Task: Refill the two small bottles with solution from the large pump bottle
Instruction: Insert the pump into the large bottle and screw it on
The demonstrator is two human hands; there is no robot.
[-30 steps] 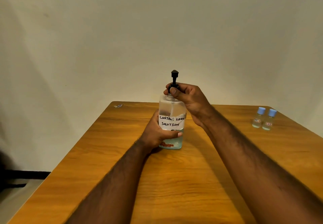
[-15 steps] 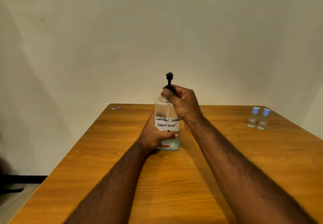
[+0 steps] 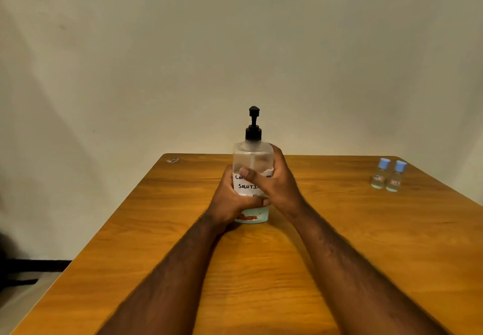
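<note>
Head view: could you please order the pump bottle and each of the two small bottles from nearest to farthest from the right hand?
1. The pump bottle: centre, gripped by the right hand.
2. The left small bottle: right side of the table.
3. The right small bottle: beside it, farther right.

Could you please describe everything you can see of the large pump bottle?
The large pump bottle is clear plastic with a black pump head, its plunger raised. A white handwritten label partly reads SOLUTI. Pale blue liquid shows near the base; the top looks empty. It stands upright on the wooden table, gripped by the left hand low down and the right hand around its middle.
</note>
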